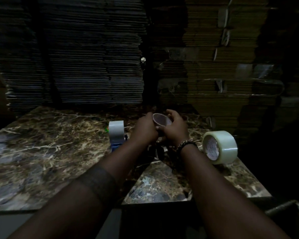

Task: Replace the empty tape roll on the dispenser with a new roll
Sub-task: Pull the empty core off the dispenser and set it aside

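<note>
Both hands meet over the middle of the marble table [41,152]. My left hand [145,128] and my right hand [175,128] together grip a bare cardboard tape core [160,120], its open end turned toward me. Something dark lies under my wrists; whether it is part of a dispenser cannot be told. A full roll of clear tape [220,147] stands on edge to the right of my right wrist, near the table's right edge. Left of my left hand stands a white tape roll [116,133] mounted on a blue dispenser [116,147].
Tall stacks of flattened cardboard [93,57] wall off the far side of the table. The table's near edge runs below my forearms, with a dark gap in front of it. A cardboard box corner [286,209] shows at the lower right. The light is dim.
</note>
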